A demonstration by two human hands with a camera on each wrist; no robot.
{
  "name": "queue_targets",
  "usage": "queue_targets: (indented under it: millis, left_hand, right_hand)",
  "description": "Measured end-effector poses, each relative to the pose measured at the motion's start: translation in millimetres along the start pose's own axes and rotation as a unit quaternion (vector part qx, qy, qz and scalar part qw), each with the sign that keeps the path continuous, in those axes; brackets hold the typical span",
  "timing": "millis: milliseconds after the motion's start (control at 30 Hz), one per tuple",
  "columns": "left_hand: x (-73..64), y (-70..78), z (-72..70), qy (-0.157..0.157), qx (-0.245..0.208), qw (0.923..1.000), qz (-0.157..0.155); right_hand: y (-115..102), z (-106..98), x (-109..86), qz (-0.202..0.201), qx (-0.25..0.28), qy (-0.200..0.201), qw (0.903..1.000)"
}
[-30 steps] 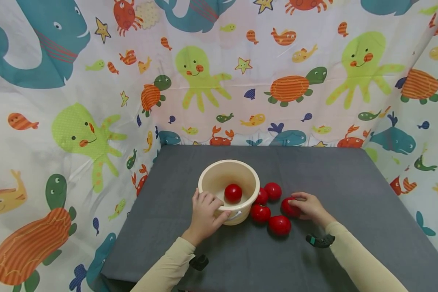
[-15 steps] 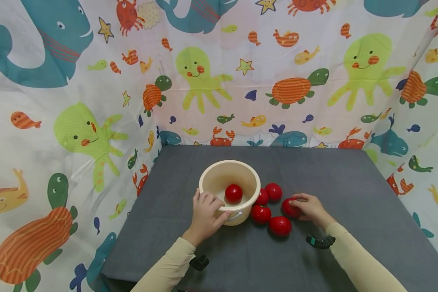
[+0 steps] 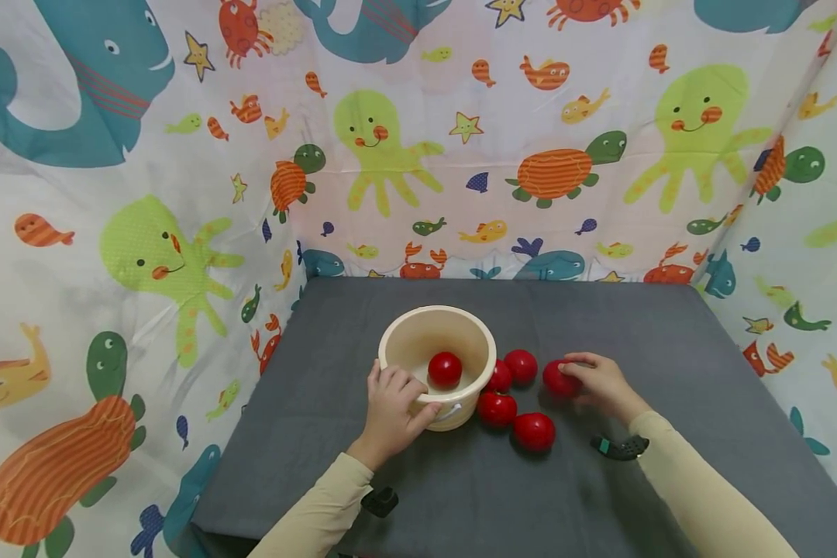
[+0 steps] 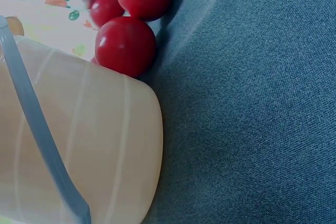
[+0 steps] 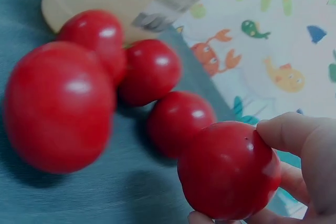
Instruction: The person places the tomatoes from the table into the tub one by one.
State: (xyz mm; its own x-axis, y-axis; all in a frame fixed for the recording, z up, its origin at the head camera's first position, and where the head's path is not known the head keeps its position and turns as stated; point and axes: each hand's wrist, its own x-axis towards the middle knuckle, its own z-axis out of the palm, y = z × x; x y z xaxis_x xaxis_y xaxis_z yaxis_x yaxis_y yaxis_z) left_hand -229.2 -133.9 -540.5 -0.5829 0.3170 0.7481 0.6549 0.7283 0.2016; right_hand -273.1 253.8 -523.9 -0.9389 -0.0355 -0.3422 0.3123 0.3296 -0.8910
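Note:
A cream bucket (image 3: 403, 350) stands on the table, with a red tomato (image 3: 445, 370) lying inside on its bottom. My left hand (image 3: 393, 415) grips the bucket's near left rim, thumb outside; in the left wrist view that hand is out of sight. To the right of the bucket, my right hand (image 3: 605, 390) holds another tomato (image 5: 229, 170) between thumb and fingers, just above the cloth. Several more tomatoes lie between bucket and right hand, among them one at the back (image 3: 521, 366) and one nearest me (image 3: 534, 432).
A dark grey cloth (image 3: 642, 333) covers the table. Curtains (image 3: 474, 217) printed with sea animals hang behind it and at both sides. The bucket's grey handle (image 4: 39, 121) hangs down its outer side. Dark bands sit around both wrists.
My right hand has raised its tomato slightly off the cloth and shifted a little away from me and to the right. The left hand and bucket stay in place.

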Motion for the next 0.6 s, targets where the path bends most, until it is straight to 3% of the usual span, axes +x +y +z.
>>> queue_targets:
  millis: [333, 600]
  left_hand:
    - [1.1, 1.3, -1.1, 0.001, -0.002, 1.0000, 0.005]
    - [0.3, 0.8, 1.7, 0.007, -0.003, 1.0000, 0.006]
  right_hand:
    - [-66.0, -23.3, -6.1, -0.051, -0.034, 0.014, 0.9980]
    - [-133.0, -15.8, -21.1, -0.101, -0.053, 0.005, 0.9934]
